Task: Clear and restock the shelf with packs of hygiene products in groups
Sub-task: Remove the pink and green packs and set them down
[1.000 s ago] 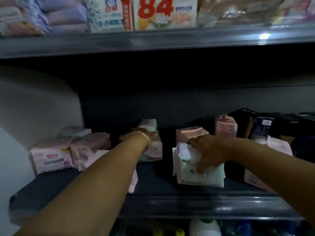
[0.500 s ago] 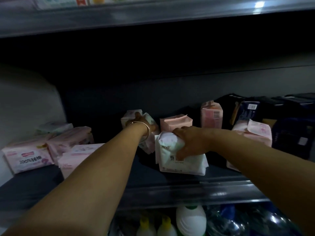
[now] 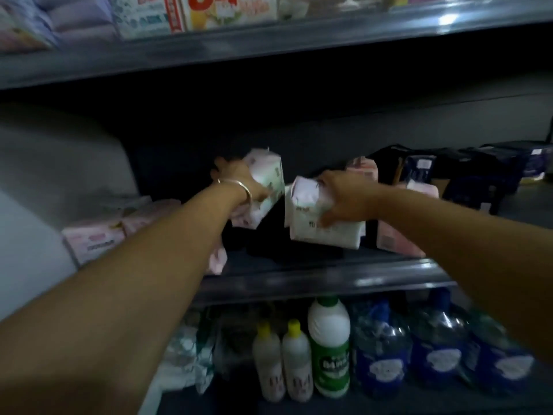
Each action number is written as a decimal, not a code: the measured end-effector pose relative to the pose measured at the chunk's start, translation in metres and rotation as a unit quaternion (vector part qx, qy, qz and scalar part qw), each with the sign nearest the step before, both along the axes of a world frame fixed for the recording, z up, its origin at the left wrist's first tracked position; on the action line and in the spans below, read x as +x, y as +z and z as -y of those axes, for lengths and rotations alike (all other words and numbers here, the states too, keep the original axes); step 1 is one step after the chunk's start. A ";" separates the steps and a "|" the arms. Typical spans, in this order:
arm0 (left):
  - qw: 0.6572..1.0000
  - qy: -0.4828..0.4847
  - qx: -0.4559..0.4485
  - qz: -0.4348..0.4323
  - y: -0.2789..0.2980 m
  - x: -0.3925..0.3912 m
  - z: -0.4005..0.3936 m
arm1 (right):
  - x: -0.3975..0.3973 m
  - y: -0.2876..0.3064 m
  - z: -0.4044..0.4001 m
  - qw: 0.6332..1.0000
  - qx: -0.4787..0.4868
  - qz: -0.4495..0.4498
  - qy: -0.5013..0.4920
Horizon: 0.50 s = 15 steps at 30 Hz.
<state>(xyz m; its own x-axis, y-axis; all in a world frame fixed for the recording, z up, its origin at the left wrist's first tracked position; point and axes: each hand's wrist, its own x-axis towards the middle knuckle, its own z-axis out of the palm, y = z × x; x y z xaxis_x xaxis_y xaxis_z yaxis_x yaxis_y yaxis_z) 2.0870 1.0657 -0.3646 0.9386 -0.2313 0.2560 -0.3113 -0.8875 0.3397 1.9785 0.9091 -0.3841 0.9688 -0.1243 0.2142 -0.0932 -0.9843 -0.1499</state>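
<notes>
Left hand grips a pale pack; right hand grips white packs alongside.

Through the head camera I saw the left hand, a bangle on its wrist, gripping a tilted pale pack lifted off the dark middle shelf, while the right hand clutched a white pack just beside it. Pink packs lay at the shelf's left end and dark boxes stood at its right. Below, I made out two yellow-capped bottles, a green-labelled white bottle and blue bottles, all blurred.
</notes>
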 end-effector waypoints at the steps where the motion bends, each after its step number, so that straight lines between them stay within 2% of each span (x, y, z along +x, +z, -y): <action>1: 1.000 -0.010 -0.008 0.009 0.002 -0.010 -0.006 | -0.013 0.003 -0.003 1.000 0.009 0.002 0.006; 5: 0.996 -0.069 -0.058 0.022 -0.001 -0.059 -0.031 | -0.069 -0.005 -0.016 0.998 0.045 -0.028 0.034; 8: 0.989 -0.119 -0.088 0.000 -0.015 -0.102 -0.047 | -0.110 -0.027 -0.022 0.992 0.078 -0.079 0.055; 12: 0.983 -0.167 -0.058 -0.047 -0.056 -0.147 -0.058 | -0.149 -0.076 -0.024 0.982 0.079 -0.163 0.054; 15: 0.976 -0.190 0.012 -0.105 -0.100 -0.169 -0.060 | -0.171 -0.120 -0.021 0.976 0.069 -0.200 0.043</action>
<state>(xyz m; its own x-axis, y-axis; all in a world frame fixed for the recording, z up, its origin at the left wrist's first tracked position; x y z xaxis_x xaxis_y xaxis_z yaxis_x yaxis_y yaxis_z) 1.9182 1.1253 -0.4643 0.8154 -0.5759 0.0582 -0.5451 -0.7300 0.4122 1.8077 0.9298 -0.5045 0.9796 -0.0402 -0.1967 -0.0897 -0.9641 -0.2499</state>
